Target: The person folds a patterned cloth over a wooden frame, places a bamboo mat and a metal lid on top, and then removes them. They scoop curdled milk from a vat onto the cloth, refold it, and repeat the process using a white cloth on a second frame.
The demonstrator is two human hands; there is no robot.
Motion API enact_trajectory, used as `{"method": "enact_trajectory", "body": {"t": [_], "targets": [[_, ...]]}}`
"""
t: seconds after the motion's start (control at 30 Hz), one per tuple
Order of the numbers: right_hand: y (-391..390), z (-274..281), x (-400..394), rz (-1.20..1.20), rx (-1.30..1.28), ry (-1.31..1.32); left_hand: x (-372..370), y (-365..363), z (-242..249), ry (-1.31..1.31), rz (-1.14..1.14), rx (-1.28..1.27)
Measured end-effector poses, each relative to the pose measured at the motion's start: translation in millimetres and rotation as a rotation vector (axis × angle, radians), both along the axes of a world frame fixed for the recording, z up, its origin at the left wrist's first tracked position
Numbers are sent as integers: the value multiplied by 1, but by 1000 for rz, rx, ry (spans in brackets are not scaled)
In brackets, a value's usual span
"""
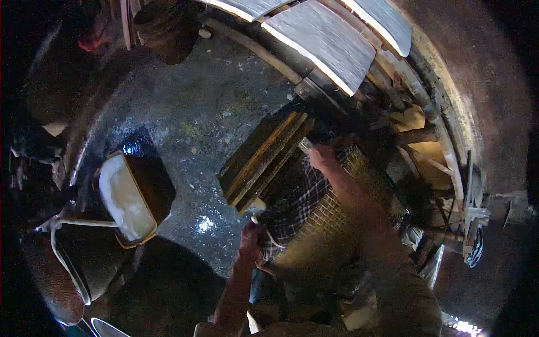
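My right hand point(321, 159) is closed at the upper corner of a dark checked cloth point(306, 196), its fingers around a small pale end-piece point(305, 145). Lower left, my left hand point(251, 237) is closed beside the cloth's other end. A thin pale piece point(254, 219) sticks up from its fingers; what they grip is too dark to name. Between the hands and beyond them stands a dark box-like wooden frame point(269, 160) with long parallel slats. Under my right forearm lies a woven, basket-like panel point(325, 219), the cloth spread along its edge.
A rectangular container point(154, 229) with white contents stands on the wet, dark floor point(196, 129) to the left. Near it is a rounded reddish-brown thing point(53, 278). Pale sheets point(320, 42) and wooden beams point(443, 163) line the upper right.
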State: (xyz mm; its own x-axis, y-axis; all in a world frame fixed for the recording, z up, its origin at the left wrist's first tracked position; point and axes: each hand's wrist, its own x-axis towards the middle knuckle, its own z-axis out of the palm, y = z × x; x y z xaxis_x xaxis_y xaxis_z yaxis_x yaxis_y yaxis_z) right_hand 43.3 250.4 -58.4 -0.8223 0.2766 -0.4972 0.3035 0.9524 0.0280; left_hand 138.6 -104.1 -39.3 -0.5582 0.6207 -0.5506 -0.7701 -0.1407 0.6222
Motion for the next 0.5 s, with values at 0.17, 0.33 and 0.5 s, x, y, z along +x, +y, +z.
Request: {"method": "enact_trajectory", "body": {"t": [0.17, 0.33, 0.5], "targets": [[0, 71, -43, -169, -468, 562, -16, 9, 77, -21, 369, 42], [44, 129, 4, -137, -1029, 895, 41, 5, 65, -208, 344, 416], [103, 47, 172, -887, -1773, 754, 76, 28, 46, 923, -704, -88]]}}
